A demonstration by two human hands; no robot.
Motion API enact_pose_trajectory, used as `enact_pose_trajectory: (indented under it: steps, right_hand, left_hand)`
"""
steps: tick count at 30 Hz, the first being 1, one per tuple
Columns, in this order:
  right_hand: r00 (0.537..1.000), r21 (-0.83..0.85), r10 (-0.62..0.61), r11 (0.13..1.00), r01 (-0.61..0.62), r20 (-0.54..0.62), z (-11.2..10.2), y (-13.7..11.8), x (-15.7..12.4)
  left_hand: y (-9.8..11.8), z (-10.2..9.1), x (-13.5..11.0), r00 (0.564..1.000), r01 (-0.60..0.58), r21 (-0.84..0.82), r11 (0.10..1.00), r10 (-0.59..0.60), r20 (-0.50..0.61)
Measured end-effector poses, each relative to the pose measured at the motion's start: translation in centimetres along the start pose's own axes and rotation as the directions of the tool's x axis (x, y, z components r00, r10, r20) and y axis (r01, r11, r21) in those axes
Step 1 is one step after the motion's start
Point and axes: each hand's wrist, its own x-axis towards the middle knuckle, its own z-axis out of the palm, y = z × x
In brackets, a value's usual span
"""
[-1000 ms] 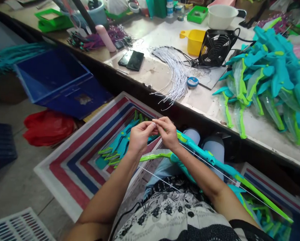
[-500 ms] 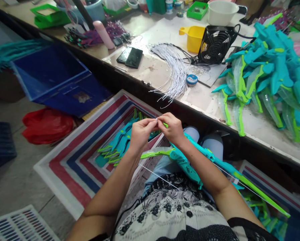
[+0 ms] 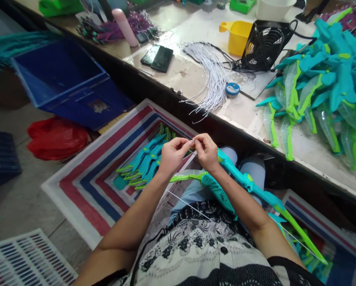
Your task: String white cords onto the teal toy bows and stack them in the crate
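A teal and lime-green toy bow (image 3: 249,186) lies across my lap, its long limb slanting down to the right. My left hand (image 3: 172,155) and my right hand (image 3: 206,153) meet above the bow's upper end. Both pinch a thin white string (image 3: 192,142) between thumb and fingertips, all fingers closed. A length of the same string runs back across my lap under my left forearm. Another stretch follows the bow's limb at lower right.
A striped woven sack (image 3: 85,186) at my left holds several finished bows (image 3: 142,167). The workbench edge (image 3: 243,131) carries a bundle of white strings (image 3: 210,79), a black fan (image 3: 262,45), a yellow scoop (image 3: 239,35), two phones (image 3: 157,57) and a heap of bow parts (image 3: 320,83). A blue box (image 3: 64,85) stands left.
Both hands stay pinched together at the bow's end, shifting slightly right. The view has tilted downward, so the bench sits higher in the picture.
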Motion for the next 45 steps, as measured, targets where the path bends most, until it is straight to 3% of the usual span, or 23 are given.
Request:
enact_pose_trajectory:
  steps: [3,5,8,11,16,19,24,29,33,35,41,45]
  right_hand:
    - [0.99,0.123,0.137,0.983,-0.138,0.023,0.2,0.5,-0.6]
    - [0.989,0.161,0.142,0.976,-0.147,0.047,0.0,0.8,-0.8]
    - [0.984,0.085,-0.04,0.996,0.026,0.171,-0.9,1.3,-0.7]
    - [0.914,-0.019,-0.221,0.97,0.242,0.339,-2.0,1.5,0.0]
    - [0.834,-0.118,-0.318,0.905,0.409,0.451,-3.1,1.2,1.5]
    - [0.81,-0.228,-0.323,0.849,0.476,0.49,-4.3,0.9,2.2]
    - [0.859,-0.269,-0.265,0.873,0.407,0.439,-6.1,0.2,2.7]
    - [0.79,-0.148,-0.344,0.869,0.473,0.508,-3.6,0.4,2.2]
    - [0.788,-0.195,-0.301,0.865,0.463,0.537,-2.5,0.7,2.2]
    - [0.788,-0.243,-0.248,0.862,0.446,0.564,-2.8,0.6,2.4]
    - [0.806,-0.217,-0.082,0.943,0.254,0.587,-4.2,-0.3,2.9]
    - [0.848,-0.19,-0.057,0.965,0.183,0.526,-3.9,-0.1,2.9]
  left_hand:
    - [-0.6,-0.1,-0.3,0.998,0.036,-0.048,0.998,-0.034,0.043]
    - [-0.8,-0.1,-0.6,0.996,0.08,-0.065,0.995,-0.077,0.048]
    - [-0.7,-0.4,-0.9,0.995,0.097,-0.023,0.995,-0.096,0.03]
    - [-0.1,-0.9,-0.6,0.991,0.091,0.023,0.996,-0.093,0.096]
    - [0.9,-2.2,0.3,0.939,0.122,0.082,0.989,-0.142,0.314]
    - [0.9,-3.1,0.3,0.931,0.149,0.09,0.985,-0.17,0.324]
    - [0.2,-3.6,0.1,0.962,0.089,0.161,0.983,-0.127,0.243]
    - [0.4,-3.1,0.6,0.935,0.0,0.194,0.981,-0.069,0.347]
    - [0.6,-3.4,0.8,0.9,0.048,0.181,0.982,-0.121,0.418]
    - [0.5,-3.4,0.7,0.904,0.065,0.173,0.983,-0.132,0.407]
    - [0.5,-2.8,0.3,0.934,-0.015,0.204,0.979,-0.059,0.352]
    - [1.1,-2.5,0.3,0.931,-0.056,0.226,0.972,-0.031,0.364]
